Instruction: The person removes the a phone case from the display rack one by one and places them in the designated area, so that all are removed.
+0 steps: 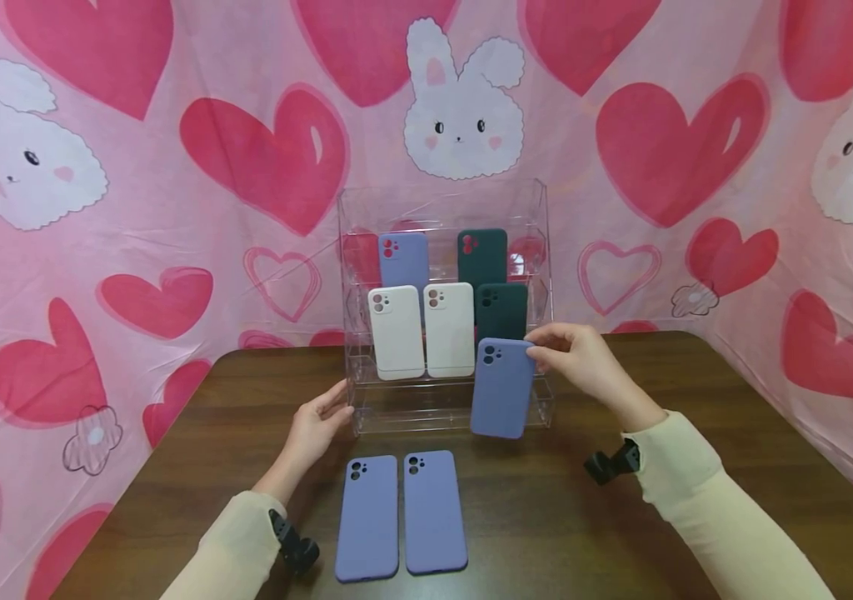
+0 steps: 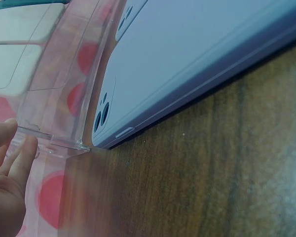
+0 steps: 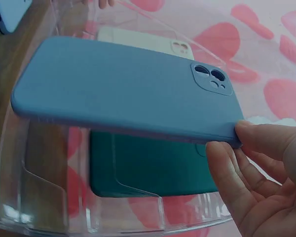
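Observation:
My right hand pinches a lavender phone case by its upper right corner, in front of the lower right part of a clear acrylic display stand. In the right wrist view the lavender case is tilted, with a dark green case behind it. My left hand holds the stand's left edge between thumb and fingers. Two white phone cases and a dark green one stand in a middle tier. Behind them are another lavender case and another green case.
Two more lavender phone cases, a left one and a right one, lie side by side on the brown wooden table before the stand. A pink cloth with hearts and rabbits hangs behind and beside the table.

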Action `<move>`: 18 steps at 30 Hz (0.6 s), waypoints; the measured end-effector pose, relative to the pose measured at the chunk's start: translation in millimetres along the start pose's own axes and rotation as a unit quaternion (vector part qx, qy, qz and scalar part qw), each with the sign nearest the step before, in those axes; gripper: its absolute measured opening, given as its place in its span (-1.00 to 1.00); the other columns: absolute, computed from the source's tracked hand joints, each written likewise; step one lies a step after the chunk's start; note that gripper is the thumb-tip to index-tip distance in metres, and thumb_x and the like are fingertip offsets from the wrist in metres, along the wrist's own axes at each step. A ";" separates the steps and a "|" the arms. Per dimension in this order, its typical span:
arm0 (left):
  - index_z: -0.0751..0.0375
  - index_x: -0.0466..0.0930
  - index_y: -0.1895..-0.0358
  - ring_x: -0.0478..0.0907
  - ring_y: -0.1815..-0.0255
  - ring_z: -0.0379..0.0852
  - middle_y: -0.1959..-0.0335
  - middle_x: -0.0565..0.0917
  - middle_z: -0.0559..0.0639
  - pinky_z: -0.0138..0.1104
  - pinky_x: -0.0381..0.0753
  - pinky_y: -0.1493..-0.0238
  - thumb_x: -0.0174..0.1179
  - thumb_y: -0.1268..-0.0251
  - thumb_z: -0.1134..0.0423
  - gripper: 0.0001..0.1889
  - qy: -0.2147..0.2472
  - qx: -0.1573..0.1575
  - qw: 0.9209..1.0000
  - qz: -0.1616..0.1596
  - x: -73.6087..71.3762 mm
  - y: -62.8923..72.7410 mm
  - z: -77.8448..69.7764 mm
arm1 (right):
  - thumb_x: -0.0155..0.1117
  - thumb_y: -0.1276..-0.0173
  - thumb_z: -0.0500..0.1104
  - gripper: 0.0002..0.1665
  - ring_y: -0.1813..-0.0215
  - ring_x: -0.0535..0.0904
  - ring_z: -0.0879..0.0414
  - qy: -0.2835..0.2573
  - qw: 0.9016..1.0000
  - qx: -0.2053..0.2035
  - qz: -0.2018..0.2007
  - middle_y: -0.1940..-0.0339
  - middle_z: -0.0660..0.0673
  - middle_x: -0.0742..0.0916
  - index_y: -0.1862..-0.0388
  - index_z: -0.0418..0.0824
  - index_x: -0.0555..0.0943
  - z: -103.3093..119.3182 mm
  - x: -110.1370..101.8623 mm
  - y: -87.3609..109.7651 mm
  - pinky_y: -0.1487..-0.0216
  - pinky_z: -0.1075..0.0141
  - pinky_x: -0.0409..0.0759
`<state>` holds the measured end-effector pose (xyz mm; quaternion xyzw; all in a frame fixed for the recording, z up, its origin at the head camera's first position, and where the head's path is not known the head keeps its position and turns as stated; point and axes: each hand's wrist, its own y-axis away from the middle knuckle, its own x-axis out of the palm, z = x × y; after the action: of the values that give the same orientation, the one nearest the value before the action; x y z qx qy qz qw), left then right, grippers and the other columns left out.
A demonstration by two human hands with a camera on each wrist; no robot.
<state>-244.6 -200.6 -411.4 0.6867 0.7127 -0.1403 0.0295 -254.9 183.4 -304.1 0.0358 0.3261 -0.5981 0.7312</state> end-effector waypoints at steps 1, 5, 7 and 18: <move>0.31 0.34 -0.27 0.44 -0.11 0.19 -0.19 0.42 0.26 -0.25 0.56 0.04 0.11 -0.22 0.52 -0.49 0.000 -0.001 1.000 0.000 0.2 -0.3 0.0 | 0.29 -0.23 -0.24 -0.70 0.38 0.64 -0.07 -0.006 1.000 0.005 0.008 0.32 -0.22 0.69 0.11 -0.42 0.59 -0.7 0.7 1.1 0.30 0.29 0.66; 0.29 0.34 -0.28 0.44 -0.11 0.18 -0.20 0.41 0.23 -0.26 0.56 0.04 0.11 -0.22 0.51 -0.49 -0.004 -0.002 1.000 0.002 0.2 -0.7 0.6 | 0.29 -0.23 -0.23 -0.66 0.37 0.64 -0.08 -0.042 0.998 0.030 0.043 0.31 -0.23 0.67 0.08 -0.43 0.57 -5.6 4.7 4.5 0.27 0.23 0.67; 0.28 0.34 -0.28 0.45 -0.10 0.17 -0.20 0.42 0.23 -0.26 0.55 0.04 0.12 -0.22 0.51 -0.49 -0.004 -0.005 1.000 0.003 0.5 -0.5 0.7 | 0.28 -0.24 -0.22 -0.66 0.37 0.63 -0.08 -0.062 0.995 0.039 0.063 0.31 -0.24 0.66 0.08 -0.44 0.56 -9.0 6.9 6.2 0.25 0.17 0.66; 0.28 0.33 -0.28 0.44 -0.11 0.17 -0.19 0.42 0.24 -0.27 0.55 0.04 0.11 -0.23 0.51 -0.48 0.001 -0.006 1.000 0.005 -0.2 -0.8 2.2 | 0.28 -0.24 -0.21 -0.67 0.43 0.60 -0.03 -0.113 0.977 0.092 0.154 0.46 -0.20 0.64 0.12 -0.46 0.57 -34.6 23.8 16.3 0.28 0.03 0.65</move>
<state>-245.7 -201.3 -413.3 0.6899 0.7103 -0.1354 0.0336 -253.5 183.0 -349.1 0.0847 0.1754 -0.5062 0.8401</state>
